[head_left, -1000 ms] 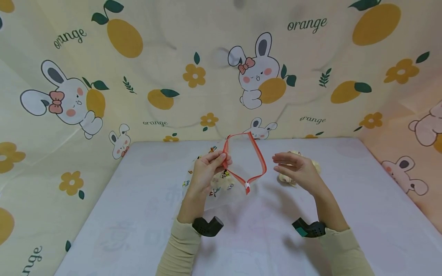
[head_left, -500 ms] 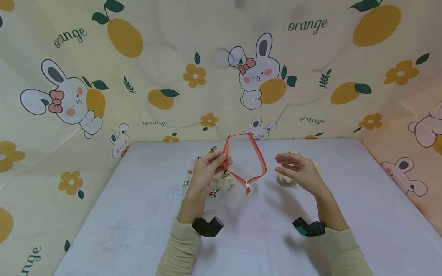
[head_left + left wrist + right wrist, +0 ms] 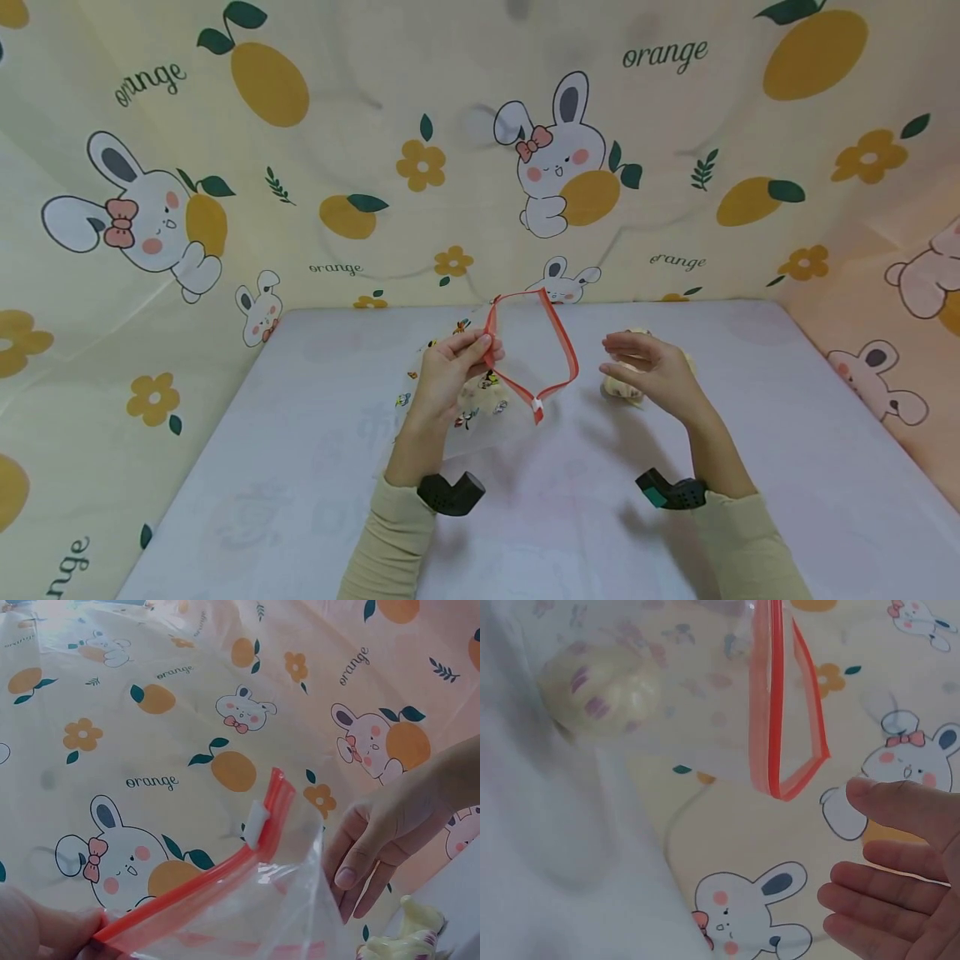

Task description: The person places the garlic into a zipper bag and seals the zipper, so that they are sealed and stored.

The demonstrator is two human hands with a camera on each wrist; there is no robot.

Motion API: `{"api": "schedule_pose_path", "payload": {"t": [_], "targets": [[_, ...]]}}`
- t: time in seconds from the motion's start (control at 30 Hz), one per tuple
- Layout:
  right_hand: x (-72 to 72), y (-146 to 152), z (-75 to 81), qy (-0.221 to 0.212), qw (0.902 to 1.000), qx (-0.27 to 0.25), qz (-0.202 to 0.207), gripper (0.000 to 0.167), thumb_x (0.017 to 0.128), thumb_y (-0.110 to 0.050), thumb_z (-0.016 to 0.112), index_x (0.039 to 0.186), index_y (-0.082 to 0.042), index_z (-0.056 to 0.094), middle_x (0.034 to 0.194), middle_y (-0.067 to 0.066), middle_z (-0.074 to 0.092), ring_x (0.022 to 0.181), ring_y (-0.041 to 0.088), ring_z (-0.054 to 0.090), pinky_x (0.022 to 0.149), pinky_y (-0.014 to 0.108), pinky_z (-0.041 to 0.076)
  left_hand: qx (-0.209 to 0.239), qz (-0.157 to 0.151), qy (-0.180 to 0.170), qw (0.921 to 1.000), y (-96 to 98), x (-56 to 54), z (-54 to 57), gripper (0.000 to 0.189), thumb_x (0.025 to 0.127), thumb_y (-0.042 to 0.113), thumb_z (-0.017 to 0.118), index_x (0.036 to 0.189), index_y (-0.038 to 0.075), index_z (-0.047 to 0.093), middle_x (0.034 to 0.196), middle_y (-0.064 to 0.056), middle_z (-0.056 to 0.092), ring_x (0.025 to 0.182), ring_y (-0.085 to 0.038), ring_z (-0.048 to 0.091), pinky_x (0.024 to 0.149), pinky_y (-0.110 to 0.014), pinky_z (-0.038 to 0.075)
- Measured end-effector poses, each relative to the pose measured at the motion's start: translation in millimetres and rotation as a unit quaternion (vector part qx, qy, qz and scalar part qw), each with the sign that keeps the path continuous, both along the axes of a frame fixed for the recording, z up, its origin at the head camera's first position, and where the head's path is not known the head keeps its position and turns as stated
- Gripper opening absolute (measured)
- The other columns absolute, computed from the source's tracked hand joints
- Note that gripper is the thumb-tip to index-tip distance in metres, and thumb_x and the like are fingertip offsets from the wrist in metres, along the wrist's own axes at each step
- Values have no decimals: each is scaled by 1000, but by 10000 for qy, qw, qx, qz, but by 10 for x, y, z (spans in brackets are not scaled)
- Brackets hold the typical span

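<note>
My left hand point(image 3: 452, 367) pinches the red zip edge of a clear zip bag point(image 3: 456, 421) printed with small cartoon figures. The bag's mouth is spread into a wide loop, with a white slider point(image 3: 256, 825) at its near corner. A pale garlic bulb point(image 3: 600, 690) with purple patches shows through the plastic. My right hand point(image 3: 656, 375) hovers to the right of the bag mouth, fingers loosely extended and holding nothing. Below and behind it lie pale garlic bulbs point(image 3: 622, 390) on the table, partly hidden by the hand.
A white-covered table point(image 3: 285, 467) reaches back to a cream curtain point(image 3: 450, 83) printed with rabbits and oranges. The curtain also hangs along the left and right sides. Black wrist cameras point(image 3: 452, 493) sit on both wrists.
The right hand has shifted slightly to the right, away from the bag mouth. The left hand and the bag stay in place.
</note>
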State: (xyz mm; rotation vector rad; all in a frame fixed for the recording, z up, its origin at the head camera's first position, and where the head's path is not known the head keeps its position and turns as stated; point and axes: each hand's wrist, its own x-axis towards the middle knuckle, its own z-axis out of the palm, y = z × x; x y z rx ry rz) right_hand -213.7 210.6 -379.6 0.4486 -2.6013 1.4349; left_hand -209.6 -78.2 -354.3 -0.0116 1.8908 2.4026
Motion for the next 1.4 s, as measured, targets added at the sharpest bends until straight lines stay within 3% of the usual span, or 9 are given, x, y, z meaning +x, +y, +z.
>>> {"api": "schedule_pose_path", "payload": {"t": [0.27,0.4,0.53,0.6,0.67,0.77,0.97,1.4], "targets": [[-16,40,-9,-142,9993,266,-229,49,86,-24,73,126,0,59,124,23,64,98,-18,54,85,0,46,38,-95,129,9999,6,7,-13,23,95,9,59,111,-6,65,75,10,72,73,-3,71,73,-18,59],[-24,69,-17,-180,9989,307,-299,49,86,-24,73,126,1,59,125,23,64,99,-16,55,84,0,46,47,-110,67,9999,10,7,-12,26,95,10,59,114,-8,63,76,10,72,74,-4,71,75,-18,59],[-34,88,-27,-179,9985,375,-359,48,87,-24,72,125,1,59,125,23,64,107,14,67,85,3,49,-20,-110,24,9999,11,3,-8,28,95,10,58,116,-8,62,76,10,72,75,-3,71,76,-18,59],[-39,94,-32,-170,9985,372,-367,47,88,-23,72,125,2,59,124,24,64,113,31,65,86,5,50,-29,-108,10,9999,12,1,-8,28,95,10,59,116,-7,62,76,10,72,75,-3,71,76,-18,59],[-44,100,-38,-180,9985,352,-369,46,88,-23,71,125,3,59,124,24,64,114,38,62,85,4,50,-28,-95,0,10000,13,-1,-7,26,95,10,59,114,-6,64,76,10,72,76,-3,71,77,-18,59],[-53,111,-51,-176,9985,333,-396,46,88,-23,72,124,3,60,124,24,64,111,29,65,84,2,49,-37,-88,0,10000,14,-1,-7,24,95,10,59,113,-5,64,77,10,72,76,-3,71,77,-19,59],[-72,149,-84,-47,9990,217,-397,45,87,-21,72,122,5,61,120,26,65,95,-14,59,84,4,50,-35,-86,21,10000,12,-7,-21,26,95,10,58,114,-6,64,76,11,72,76,-3,71,77,-18,59],[-103,203,-126,-62,9984,240,-518,48,85,-18,73,123,8,59,123,28,63,90,-21,53,83,6,52,-63,-64,-71,9999,17,-12,-20,26,95,12,59,114,-5,64,77,10,72,76,-3,71,78,-19,59]]}}
